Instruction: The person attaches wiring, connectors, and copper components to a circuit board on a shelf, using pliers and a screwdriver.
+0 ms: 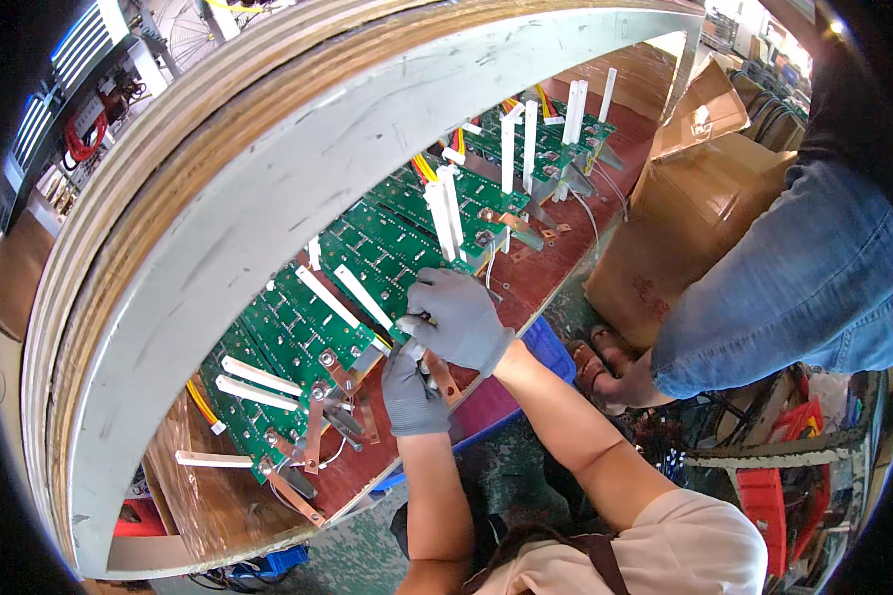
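My two hands, in grey gloves, meet at the near edge of a green circuit board (375, 248). The fingers of my right hand (461, 315) curl in from above, pinched together. Just below it, my left hand (414, 395) is closed with its fingertips up against the right ones. Whatever they grip is small and covered by the gloves. Beside them a white strip (363, 296) lies slanted across the board, and a copper bar (441, 377) shows by the left hand. More copper bars (314, 431) and white strips (258, 377) are on the board to the left.
A grey-edged shelf (218, 213) arches over the boards' far side. Several white posts (507, 154) stand up from boards at right. Under the red-brown worktop (541, 273) is a blue bin (546, 352). A cardboard box (700, 213) and another person's jeans-clad leg (794, 288) are at right.
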The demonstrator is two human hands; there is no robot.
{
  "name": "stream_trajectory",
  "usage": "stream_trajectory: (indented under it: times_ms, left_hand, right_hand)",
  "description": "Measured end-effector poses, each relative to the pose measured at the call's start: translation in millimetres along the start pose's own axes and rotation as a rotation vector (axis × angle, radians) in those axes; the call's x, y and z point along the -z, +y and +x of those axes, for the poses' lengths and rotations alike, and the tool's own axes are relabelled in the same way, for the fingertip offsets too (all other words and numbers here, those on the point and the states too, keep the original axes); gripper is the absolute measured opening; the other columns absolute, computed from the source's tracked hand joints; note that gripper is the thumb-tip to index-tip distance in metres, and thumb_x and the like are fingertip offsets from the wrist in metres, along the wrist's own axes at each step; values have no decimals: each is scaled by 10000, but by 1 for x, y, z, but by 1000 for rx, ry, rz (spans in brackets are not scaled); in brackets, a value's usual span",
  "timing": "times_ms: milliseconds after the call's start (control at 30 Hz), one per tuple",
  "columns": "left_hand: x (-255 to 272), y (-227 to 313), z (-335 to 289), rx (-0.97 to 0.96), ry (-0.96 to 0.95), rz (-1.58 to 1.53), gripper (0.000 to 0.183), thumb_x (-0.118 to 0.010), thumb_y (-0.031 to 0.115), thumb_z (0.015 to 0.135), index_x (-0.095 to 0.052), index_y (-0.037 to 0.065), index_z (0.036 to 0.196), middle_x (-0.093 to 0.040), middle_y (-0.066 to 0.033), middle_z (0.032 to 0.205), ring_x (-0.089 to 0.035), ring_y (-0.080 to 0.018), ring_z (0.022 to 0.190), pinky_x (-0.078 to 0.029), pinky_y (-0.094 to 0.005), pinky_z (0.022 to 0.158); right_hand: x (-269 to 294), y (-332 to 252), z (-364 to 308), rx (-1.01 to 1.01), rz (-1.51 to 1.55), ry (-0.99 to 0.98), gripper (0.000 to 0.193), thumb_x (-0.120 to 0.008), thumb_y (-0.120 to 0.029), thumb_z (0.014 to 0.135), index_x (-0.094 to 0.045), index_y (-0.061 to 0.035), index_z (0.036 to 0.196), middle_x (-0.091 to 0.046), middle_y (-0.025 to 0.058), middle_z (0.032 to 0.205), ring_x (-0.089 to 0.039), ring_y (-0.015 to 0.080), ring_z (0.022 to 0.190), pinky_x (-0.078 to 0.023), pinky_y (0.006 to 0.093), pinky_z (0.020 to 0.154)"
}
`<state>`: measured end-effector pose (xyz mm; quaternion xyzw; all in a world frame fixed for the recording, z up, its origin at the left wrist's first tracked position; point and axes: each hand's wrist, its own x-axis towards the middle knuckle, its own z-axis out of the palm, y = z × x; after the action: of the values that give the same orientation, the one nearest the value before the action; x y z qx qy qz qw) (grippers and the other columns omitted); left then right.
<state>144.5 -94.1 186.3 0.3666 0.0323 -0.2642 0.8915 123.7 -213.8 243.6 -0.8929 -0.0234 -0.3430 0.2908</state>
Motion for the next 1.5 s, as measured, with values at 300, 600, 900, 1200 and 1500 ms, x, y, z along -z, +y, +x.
stream_trajectory:
  times_ms: [300,600,900,1200,1500]
  left_hand:
    - [-2,-2,4,9,34,13,127,-558,204,829,-565,85,784,-552,-14,601,-524,-109,477,-441,-245,460]
    - [2,-1,-2,-14,-2,10,242,-543,134,816,-568,23,1030,-605,-33,858,-582,-130,732,-459,-243,623]
    - [1,-2,2,20,-18,23,145,-582,109,806,-574,56,941,-526,34,692,-490,-56,552,-376,-186,470]
    - [5,1,2,53,32,-55,295,-551,43,802,-554,-3,1094,-611,-42,910,-601,-110,778,-481,-214,663]
    - [0,-1,0,20,44,-4,279,-559,41,803,-566,-10,1077,-611,-39,928,-587,-94,789,-460,-195,681]
  right_hand:
    - [3,2,-2,-19,-36,-38,224,-645,-269,745,-548,-68,727,-507,96,774,-549,309,774,-439,428,660]
    - [-2,-2,-2,9,7,49,198,-658,-255,725,-566,-81,752,-513,94,784,-557,308,768,-447,415,656]
    - [12,9,2,71,151,-63,170,-673,-197,738,-588,-51,756,-506,92,724,-546,289,692,-430,383,591]
    - [11,8,3,11,287,-141,86,-654,-100,749,-632,-32,797,-554,90,766,-580,251,744,-464,335,635]
    - [11,10,1,136,166,-90,94,-647,-112,739,-626,-53,808,-548,90,806,-570,274,743,-463,353,641]
